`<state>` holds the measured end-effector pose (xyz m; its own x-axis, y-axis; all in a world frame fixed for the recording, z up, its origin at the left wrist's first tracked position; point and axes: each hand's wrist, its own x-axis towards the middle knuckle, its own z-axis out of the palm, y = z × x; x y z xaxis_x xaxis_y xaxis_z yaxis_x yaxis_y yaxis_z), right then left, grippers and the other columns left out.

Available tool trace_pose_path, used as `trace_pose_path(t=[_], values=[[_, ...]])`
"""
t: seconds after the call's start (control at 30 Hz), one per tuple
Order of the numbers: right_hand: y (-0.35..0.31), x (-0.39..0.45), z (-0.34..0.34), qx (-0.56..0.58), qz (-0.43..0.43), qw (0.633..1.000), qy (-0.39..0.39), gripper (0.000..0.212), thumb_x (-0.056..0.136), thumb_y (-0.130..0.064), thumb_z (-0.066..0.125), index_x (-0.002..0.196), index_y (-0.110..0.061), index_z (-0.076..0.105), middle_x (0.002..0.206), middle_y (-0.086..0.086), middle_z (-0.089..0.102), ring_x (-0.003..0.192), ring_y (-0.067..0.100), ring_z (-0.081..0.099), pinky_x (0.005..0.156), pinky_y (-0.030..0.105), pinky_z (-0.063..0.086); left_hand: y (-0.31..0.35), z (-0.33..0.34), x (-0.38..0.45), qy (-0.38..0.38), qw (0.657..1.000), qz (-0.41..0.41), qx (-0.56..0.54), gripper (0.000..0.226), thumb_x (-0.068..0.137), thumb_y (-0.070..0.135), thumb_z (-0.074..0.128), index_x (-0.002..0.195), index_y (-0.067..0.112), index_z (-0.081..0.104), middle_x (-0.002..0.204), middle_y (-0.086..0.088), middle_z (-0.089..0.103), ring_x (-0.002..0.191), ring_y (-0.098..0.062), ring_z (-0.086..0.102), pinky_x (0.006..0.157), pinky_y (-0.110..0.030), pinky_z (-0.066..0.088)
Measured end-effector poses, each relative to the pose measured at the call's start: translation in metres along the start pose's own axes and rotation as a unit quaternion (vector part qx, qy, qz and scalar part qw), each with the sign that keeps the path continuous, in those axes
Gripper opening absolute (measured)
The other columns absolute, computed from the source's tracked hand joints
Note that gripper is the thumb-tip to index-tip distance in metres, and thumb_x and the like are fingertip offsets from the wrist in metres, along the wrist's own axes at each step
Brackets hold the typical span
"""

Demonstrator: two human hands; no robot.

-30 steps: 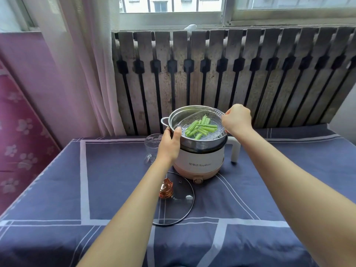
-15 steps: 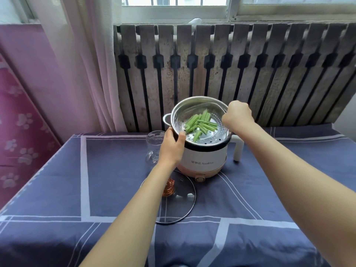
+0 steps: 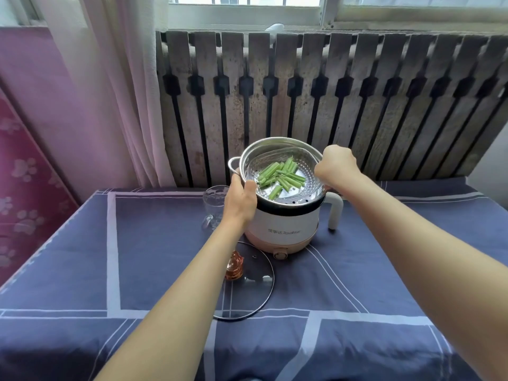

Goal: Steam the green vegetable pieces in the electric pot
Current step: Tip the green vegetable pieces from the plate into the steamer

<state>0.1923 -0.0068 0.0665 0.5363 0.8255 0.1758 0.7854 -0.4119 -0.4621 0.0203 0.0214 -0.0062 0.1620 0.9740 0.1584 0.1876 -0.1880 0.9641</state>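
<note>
A white and pink electric pot [image 3: 284, 229] stands at the back middle of the table. A steel steamer basket [image 3: 270, 151] sits on its rim, tilted toward me. Inside lies a clear patterned dish [image 3: 309, 180] with several green vegetable pieces [image 3: 281, 174]. My left hand [image 3: 239, 200] grips the basket's left side by its small handle. My right hand [image 3: 336, 167] is closed on the basket's right rim.
The pot's glass lid [image 3: 247, 292] with an amber knob [image 3: 233, 266] lies flat in front of the pot. A clear glass mug [image 3: 213, 206] stands left of it. The pot's white handle [image 3: 335, 211] sticks out right. A slatted radiator cover [image 3: 330, 105] rises behind the table.
Both hands have lowered the steamer basket with the greens onto the pot's rim. The view has tilted down slightly.
</note>
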Motion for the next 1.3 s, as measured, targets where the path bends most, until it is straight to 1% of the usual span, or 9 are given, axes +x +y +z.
trace_pose_path(t=[0.13,0.4,0.53,0.73,0.83,0.97,1.1,1.23,1.3], values=[[-0.002,-0.001,-0.003,-0.01,-0.001,1.0,-0.002,0.026,0.081,-0.003,0.047,0.059,-0.011,0.037,0.067,0.006,0.042,0.075,0.031,0.048,0.065,0.032,0.039,0.001,-0.001,0.002,-0.004,1.0,-0.021,0.009,0.016,0.09,0.025,0.032,0.08,0.015,0.04,0.083,0.0,0.046,0.08,-0.018,0.041,0.065,-0.034,0.032],[-0.008,-0.003,-0.01,-0.081,-0.013,0.997,-0.016,0.003,0.082,-0.005,0.046,0.082,-0.008,0.048,0.091,0.011,0.047,0.084,0.031,0.044,0.073,0.035,0.04,0.008,-0.003,0.006,0.005,0.998,-0.04,0.042,0.022,0.09,0.028,0.028,0.088,0.011,0.043,0.094,-0.007,0.047,0.083,-0.021,0.04,0.071,-0.037,0.028],[-0.011,-0.004,-0.01,-0.138,-0.028,0.99,-0.024,0.005,0.08,-0.006,0.046,0.081,-0.009,0.049,0.088,0.009,0.047,0.082,0.031,0.045,0.072,0.034,0.038,0.014,-0.004,0.01,0.006,0.997,-0.046,0.067,0.028,0.09,0.029,0.024,0.086,0.011,0.045,0.084,-0.003,0.045,0.071,-0.014,0.038,0.068,-0.037,0.027],[-0.013,-0.002,-0.002,-0.226,-0.048,0.972,-0.032,0.007,0.079,-0.006,0.046,0.079,-0.012,0.049,0.07,0.004,0.044,0.077,0.027,0.049,0.067,0.033,0.037,0.015,-0.006,0.012,0.006,0.995,-0.047,0.084,0.034,0.091,0.029,0.023,0.089,0.006,0.049,0.085,-0.004,0.045,0.078,-0.02,0.038,0.072,-0.036,0.028],[-0.013,-0.002,0.0,-0.248,-0.062,0.966,-0.029,0.008,0.079,-0.006,0.046,0.079,-0.014,0.049,0.072,0.004,0.045,0.077,0.027,0.049,0.067,0.033,0.038,0.013,-0.006,0.012,0.004,0.996,-0.043,0.084,0.026,0.091,0.029,0.024,0.079,0.014,0.041,0.078,0.0,0.043,0.068,-0.012,0.037,0.069,-0.035,0.027],[-0.012,-0.002,0.001,-0.266,-0.073,0.961,-0.029,0.012,0.079,-0.005,0.046,0.082,-0.015,0.052,0.076,0.005,0.046,0.077,0.027,0.048,0.067,0.033,0.037,0.012,-0.006,0.013,0.004,0.996,-0.039,0.084,0.028,0.091,0.029,0.024,0.083,0.012,0.044,0.079,0.0,0.045,0.073,-0.016,0.039,0.071,-0.035,0.027],[-0.014,-0.003,0.004,-0.296,-0.081,0.951,-0.031,0.026,0.08,-0.005,0.045,0.098,-0.012,0.062,0.078,0.004,0.047,0.076,0.027,0.048,0.067,0.032,0.036,0.01,-0.007,0.013,-0.005,0.996,-0.035,0.085,0.027,0.091,0.03,0.024,0.078,0.015,0.043,0.076,0.004,0.044,0.068,-0.007,0.037,0.062,-0.032,0.029],[-0.015,-0.003,0.006,-0.323,-0.09,0.941,-0.043,0.033,0.081,-0.006,0.043,0.107,-0.012,0.063,0.099,0.006,0.061,0.087,0.028,0.057,0.068,0.032,0.04,0.009,-0.008,0.013,-0.007,0.996,-0.034,0.086,0.029,0.091,0.031,0.024,0.085,0.012,0.045,0.08,0.001,0.046,0.074,-0.014,0.04,0.067,-0.034,0.028],[-0.017,-0.004,0.007,-0.339,-0.092,0.935,-0.054,0.034,0.081,-0.005,0.042,0.106,-0.012,0.063,0.097,0.005,0.06,0.084,0.028,0.054,0.07,0.032,0.043,0.009,-0.008,0.013,-0.008,0.996,-0.032,0.088,0.03,0.091,0.031,0.024,0.087,0.011,0.046,0.085,-0.003,0.047,0.079,-0.017,0.041,0.071,-0.034,0.028]])
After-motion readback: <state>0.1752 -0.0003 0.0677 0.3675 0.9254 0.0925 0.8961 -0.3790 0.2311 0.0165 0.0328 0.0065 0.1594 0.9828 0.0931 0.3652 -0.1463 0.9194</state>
